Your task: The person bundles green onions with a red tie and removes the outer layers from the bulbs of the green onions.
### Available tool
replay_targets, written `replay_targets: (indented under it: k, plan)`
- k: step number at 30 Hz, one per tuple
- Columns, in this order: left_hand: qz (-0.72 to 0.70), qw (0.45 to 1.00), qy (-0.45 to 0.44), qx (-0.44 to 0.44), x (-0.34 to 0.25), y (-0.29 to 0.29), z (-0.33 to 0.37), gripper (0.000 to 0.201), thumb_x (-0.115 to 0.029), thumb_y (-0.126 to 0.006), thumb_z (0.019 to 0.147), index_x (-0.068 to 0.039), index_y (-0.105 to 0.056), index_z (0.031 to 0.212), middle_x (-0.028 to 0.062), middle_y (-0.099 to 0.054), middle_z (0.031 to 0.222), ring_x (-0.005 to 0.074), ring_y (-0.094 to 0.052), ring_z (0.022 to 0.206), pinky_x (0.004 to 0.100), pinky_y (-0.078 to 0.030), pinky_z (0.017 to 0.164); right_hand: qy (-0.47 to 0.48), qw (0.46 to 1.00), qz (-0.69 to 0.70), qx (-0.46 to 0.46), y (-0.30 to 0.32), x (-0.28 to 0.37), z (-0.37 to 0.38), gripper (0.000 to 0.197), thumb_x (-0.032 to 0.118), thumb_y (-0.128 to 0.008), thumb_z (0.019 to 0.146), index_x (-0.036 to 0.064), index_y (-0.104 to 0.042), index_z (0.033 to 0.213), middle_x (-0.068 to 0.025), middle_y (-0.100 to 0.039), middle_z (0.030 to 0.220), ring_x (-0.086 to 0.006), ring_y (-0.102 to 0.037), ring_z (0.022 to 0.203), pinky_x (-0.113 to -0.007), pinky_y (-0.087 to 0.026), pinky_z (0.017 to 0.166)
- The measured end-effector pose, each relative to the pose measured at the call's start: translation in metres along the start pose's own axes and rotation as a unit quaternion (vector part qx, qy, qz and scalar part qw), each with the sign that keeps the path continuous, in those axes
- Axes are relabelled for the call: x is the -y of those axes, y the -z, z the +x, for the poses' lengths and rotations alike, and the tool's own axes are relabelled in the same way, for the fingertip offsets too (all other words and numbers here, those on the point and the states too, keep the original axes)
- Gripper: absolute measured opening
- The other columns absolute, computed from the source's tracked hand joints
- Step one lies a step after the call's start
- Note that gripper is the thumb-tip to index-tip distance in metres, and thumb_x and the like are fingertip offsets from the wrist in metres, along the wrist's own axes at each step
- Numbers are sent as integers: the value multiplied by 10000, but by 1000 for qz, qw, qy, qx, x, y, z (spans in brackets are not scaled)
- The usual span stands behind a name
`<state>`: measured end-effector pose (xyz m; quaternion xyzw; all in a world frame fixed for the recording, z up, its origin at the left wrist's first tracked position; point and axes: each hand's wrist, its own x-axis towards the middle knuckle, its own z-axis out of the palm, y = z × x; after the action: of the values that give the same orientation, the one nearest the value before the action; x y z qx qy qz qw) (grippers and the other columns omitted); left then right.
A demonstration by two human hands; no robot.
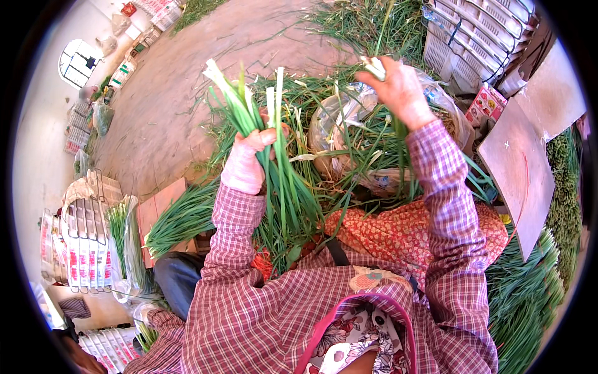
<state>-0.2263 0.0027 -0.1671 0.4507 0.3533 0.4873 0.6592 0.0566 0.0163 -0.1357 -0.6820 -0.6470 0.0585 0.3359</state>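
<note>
My left hand (254, 142) is closed around a bunch of garlic chives (288, 181). Their white ends point up and away, and the long green leaves hang down toward my lap. A few stalks stand slightly apart on the bunch's right side. Raised to the right, my right hand (405, 93) grips a smaller clump of chives (374, 67). White ends stick out past the thumb, while leaves trail below the hand. Under it sits a clear plastic bag (322, 128) heaped with loose leaves. A red patterned cloth (374, 240) covers my lap.
Chives lie in a pile (184, 215) at left and a larger stack (526, 299) at right. White plastic crates (464, 40) stand far right, near a flat board (520, 171). Loose leaves (367, 25) litter the floor. Another person's hand (84, 360) shows at lower left.
</note>
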Motion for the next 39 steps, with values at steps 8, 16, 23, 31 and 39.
replay_targets:
  k: [8, 16, 23, 31, 39]
  plan:
    - [35, 998, 15, 59, 0, -47, 0, 456, -283, -734, 631, -51, -561, 983, 47, -609, 816, 120, -535, 632, 248, -432, 535, 24, 879, 456, 134, -14, 53, -10, 245, 268, -665, 808, 49, -642, 916, -10, -640, 762, -100, -583, 651, -256, -470, 579]
    - [15, 999, 8, 36, -3, -37, 4, 388, -235, -740, 643, -74, -575, 956, 23, -618, 855, 107, -526, 649, 258, -451, 569, 27, 902, 420, 92, -5, 43, -24, 219, 243, -623, 842, 41, -622, 925, -31, -646, 837, -111, -589, 772, -257, -472, 664]
    - [-74, 994, 42, 65, -3, -58, 6, 361, -207, -736, 681, -85, -570, 977, 46, -625, 883, 132, -578, 744, 299, -491, 654, 19, 869, 492, 47, -10, 38, -25, 148, 182, -677, 805, 68, -651, 896, 18, -639, 801, -79, -565, 696, -217, -456, 658]
    - [-8, 1000, 26, 7, 15, -48, 15, 259, -101, -690, 730, -63, -554, 948, 49, -594, 745, 161, -570, 622, 272, -464, 549, 72, 859, 503, 61, 45, 49, -25, 155, 185, -624, 840, 64, -610, 936, -16, -613, 755, -91, -574, 620, -232, -487, 571]
    - [55, 990, 78, 101, 14, -72, 6, 323, -147, -700, 723, -52, -540, 987, 26, -571, 700, 141, -546, 558, 262, -444, 506, 88, 899, 423, 73, 9, 64, -17, 236, 211, -676, 780, 32, -647, 931, -28, -648, 759, -70, -561, 685, -260, -467, 628]
